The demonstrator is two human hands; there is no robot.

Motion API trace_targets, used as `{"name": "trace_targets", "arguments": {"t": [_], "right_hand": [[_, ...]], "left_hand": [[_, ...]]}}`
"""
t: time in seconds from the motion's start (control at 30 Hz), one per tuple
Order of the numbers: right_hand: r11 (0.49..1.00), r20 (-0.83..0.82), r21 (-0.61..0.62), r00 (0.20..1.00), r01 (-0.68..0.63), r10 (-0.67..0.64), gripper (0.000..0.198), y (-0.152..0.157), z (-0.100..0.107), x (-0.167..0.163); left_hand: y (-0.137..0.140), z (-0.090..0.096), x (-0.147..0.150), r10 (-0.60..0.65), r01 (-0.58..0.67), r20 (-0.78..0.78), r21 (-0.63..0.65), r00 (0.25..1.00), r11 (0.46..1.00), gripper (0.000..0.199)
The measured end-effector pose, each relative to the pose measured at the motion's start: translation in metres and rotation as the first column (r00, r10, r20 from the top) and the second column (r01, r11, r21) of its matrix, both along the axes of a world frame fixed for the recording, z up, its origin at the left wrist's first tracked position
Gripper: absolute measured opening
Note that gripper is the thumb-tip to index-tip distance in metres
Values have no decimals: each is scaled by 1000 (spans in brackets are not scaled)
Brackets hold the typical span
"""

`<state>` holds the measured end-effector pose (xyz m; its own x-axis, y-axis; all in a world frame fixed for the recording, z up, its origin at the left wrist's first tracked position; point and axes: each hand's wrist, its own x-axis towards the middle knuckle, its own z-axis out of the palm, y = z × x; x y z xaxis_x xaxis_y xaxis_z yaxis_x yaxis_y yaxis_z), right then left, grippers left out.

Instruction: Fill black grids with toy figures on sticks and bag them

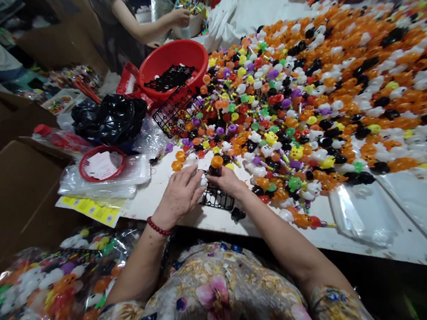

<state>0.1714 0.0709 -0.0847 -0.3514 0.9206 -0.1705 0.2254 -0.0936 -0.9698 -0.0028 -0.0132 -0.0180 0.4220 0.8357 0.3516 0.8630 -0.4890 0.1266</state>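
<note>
My left hand (179, 194), with a red bead bracelet, is bent over the left end of a black plastic grid tray (218, 199) at the table's near edge. Its fingers are pressed together, and a bit of white shows at their tips; what they hold is mostly hidden. Closed at the tray's right side, my right hand (227, 181) grips a small orange-and-black plastic toy (216, 164). A black toy piece (237, 213) lies by the tray's near corner. Beyond my hands spreads a heap of small coloured plastic toys (267, 123).
A red basin (201, 53) holding black grids stands behind, another black grid (172, 116) leaning before it. Left are a black plastic bag (110, 118), a small red basket (103, 178) with paper slips and a cardboard box (14, 203). Clear bags (362, 215) lie right. A co-worker's arm (156, 29) reaches across behind.
</note>
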Motion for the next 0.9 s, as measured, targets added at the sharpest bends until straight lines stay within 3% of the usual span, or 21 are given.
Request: {"name": "trace_targets", "arguments": {"t": [0.27, 0.53, 0.9], "right_hand": [[987, 205, 115, 975, -112, 87, 12, 3, 8, -15], [915, 381, 277, 908, -292, 174, 23, -1, 2, -12], [909, 425, 323, 899, -264, 109, 18, -8, 12, -8]], "left_hand": [[0, -1, -2, -2, 2, -1, 14, 1000, 1000, 43], [1, -3, -2, 6, -5, 23, -24, 1000, 1000, 45], [0, 1, 1, 30, -30, 7, 20, 1000, 999, 50]]}}
